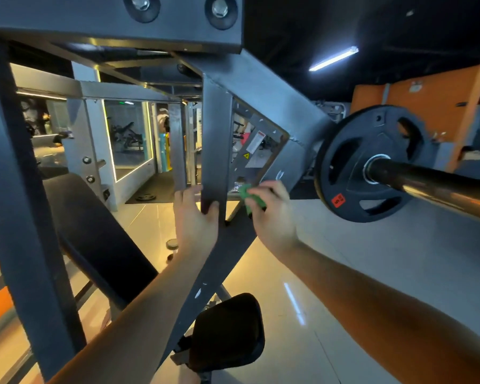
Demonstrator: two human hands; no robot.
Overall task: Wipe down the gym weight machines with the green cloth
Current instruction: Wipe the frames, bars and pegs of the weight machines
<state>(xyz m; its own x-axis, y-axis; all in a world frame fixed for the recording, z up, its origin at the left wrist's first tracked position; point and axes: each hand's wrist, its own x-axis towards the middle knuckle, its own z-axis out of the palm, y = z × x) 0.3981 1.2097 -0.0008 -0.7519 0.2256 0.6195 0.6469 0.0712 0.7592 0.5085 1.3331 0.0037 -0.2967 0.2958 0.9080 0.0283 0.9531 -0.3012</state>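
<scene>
- Right grip (pixel 275 214) pinches the bunched green cloth (pixel 252 199) between thumb and fingers. It presses the cloth against the lower corner of the machine's grey side plate (pixel 263 164), just right of the upright steel post (pixel 215 151).
- Left grip (pixel 194 217) is curled round the lower end of that post, thumb on the near face, apparently as a brace.
- Only a small green wad shows past the fingers. With so little fabric out, bare fingertips would likely drag on the metal and leave smears, or the wad could slip out mid-stroke.
- That corner of the side plate looks hard-edged. A fast stroke across it could snag the cloth or scrape a knuckle.
- Just above the cloth on the plate sit a white warning label (pixel 256 142) and a yellow triangle sticker (pixel 246 156). Rubbing hard over their edges could lift them.
- To the right, near the right forearm, a black weight plate (pixel 352 162) hangs on a chrome sleeve (pixel 427 182). A wide sweep that way could knock the arm into it.
- If the loaded arm shifts under pressure, the left fingers round the post could be pinched at the joint.
- Overhead, a bolted crossbeam (pixel 67 20) sits very close to the camera, so straightening up carelessly risks a bumped head.
- Near and below, the black seat pad (pixel 227 331) crowds the stance.
</scene>
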